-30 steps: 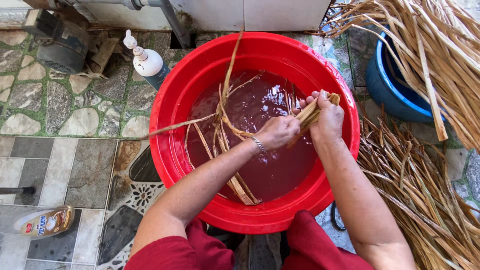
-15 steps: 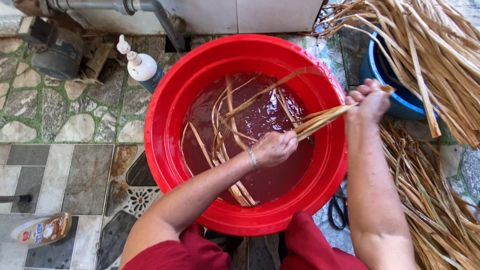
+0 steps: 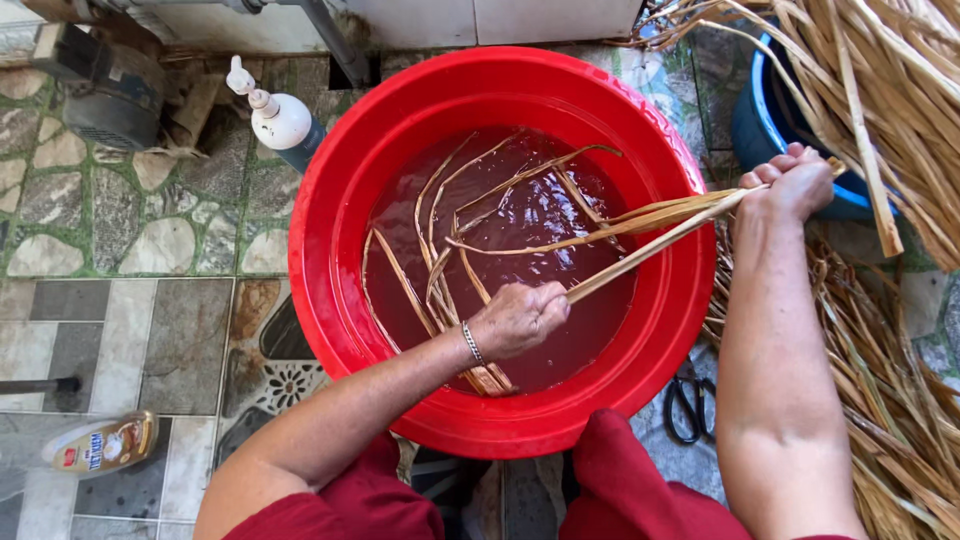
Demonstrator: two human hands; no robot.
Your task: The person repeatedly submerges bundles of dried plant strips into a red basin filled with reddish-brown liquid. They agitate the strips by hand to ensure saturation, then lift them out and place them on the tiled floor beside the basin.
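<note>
A patchwork stone-and-tile floor [image 3: 120, 230] is carrying a big red plastic basin [image 3: 340, 250] of dark reddish water at the frame's centre. The left hand [image 3: 515, 318] is closing its fingers around the lower ends of long dried palm-leaf strips [image 3: 640, 235], over the water; the right hand [image 3: 795, 185] is gripping their far ends in a fist beyond the basin's right rim. The strips are running diagonally, lower centre to upper right, while other strips are soaking in loops. Keeping both grips firm and the strips taut seems wise. A white pump bottle [image 3: 280, 120] is standing upper left, scissors [image 3: 690, 405] lying lower right.
</note>
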